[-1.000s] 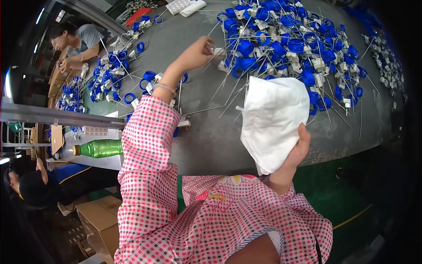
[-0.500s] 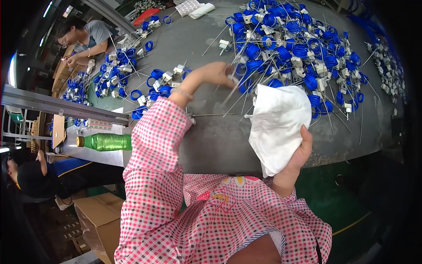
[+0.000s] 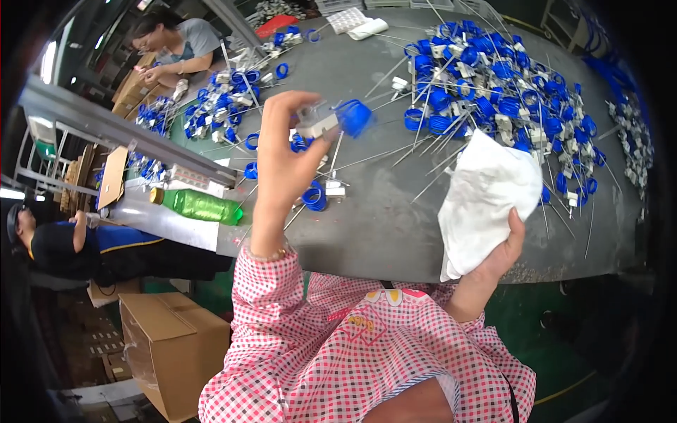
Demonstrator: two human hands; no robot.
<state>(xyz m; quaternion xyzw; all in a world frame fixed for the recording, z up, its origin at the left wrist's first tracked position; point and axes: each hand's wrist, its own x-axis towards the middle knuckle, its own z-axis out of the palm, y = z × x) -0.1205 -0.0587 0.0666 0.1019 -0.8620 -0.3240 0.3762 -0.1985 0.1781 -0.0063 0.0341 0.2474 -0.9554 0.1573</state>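
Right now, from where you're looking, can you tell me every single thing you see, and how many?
Held coil: one, blue with a white block, in the left hand
White cloth: one, white, in the right hand
Big coil pile: too many to count, blue and white, upper right
Smaller coil groups: several, blue and white, left
Table: one, grey, middle
Bottle: one, green, yellow cap, left
Large cardboard box: one, brown, lower left
Other people: two, grey top upper left, dark clothes left
Checked clothing: pink, white and black, bottom
Left hand: one, bare, left of middle
Right hand: one, bare, right of middle
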